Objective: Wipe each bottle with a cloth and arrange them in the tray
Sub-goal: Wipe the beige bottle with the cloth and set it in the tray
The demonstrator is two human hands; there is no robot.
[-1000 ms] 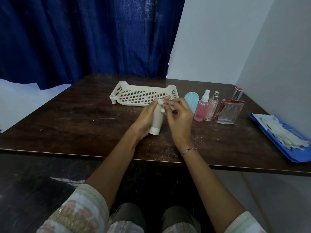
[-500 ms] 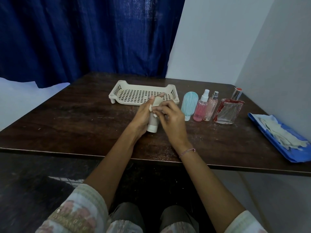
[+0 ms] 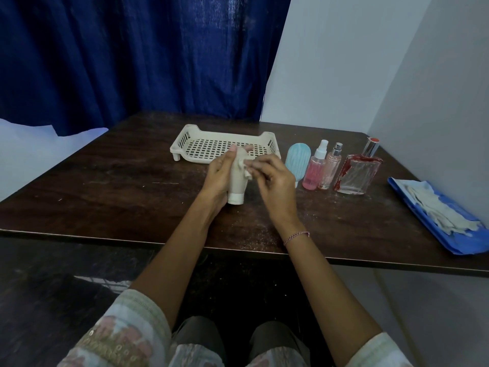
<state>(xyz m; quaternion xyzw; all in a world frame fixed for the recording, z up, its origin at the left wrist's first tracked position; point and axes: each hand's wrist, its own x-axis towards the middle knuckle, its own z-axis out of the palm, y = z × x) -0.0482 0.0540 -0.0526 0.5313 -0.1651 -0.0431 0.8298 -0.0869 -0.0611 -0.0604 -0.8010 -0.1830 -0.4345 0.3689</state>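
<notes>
The left hand (image 3: 218, 178) has its fingers curled round a beige bottle (image 3: 236, 184), held upright with its white cap down, close above the worktop (image 3: 119, 186) near the middle. The right hand (image 3: 276, 184) pinches a small pale cloth (image 3: 244, 168) in its fingertips, pressed against the bottle's upper side.

Just behind the hands, toward the far edge, sits a cream slotted tray (image 3: 180, 144); the hands and bottle hide part of its near rim. To the right of the hands a row stands toward the right edge: a light blue bottle (image 3: 297, 160), a pink spray bottle (image 3: 316, 169), a slimmer spray bottle (image 3: 332, 168) touching it, and a square glass bottle (image 3: 357, 174) with red smears. At the right edge lies a blue sheet (image 3: 455, 242) carrying crumpled white cloths (image 3: 439, 207).
</notes>
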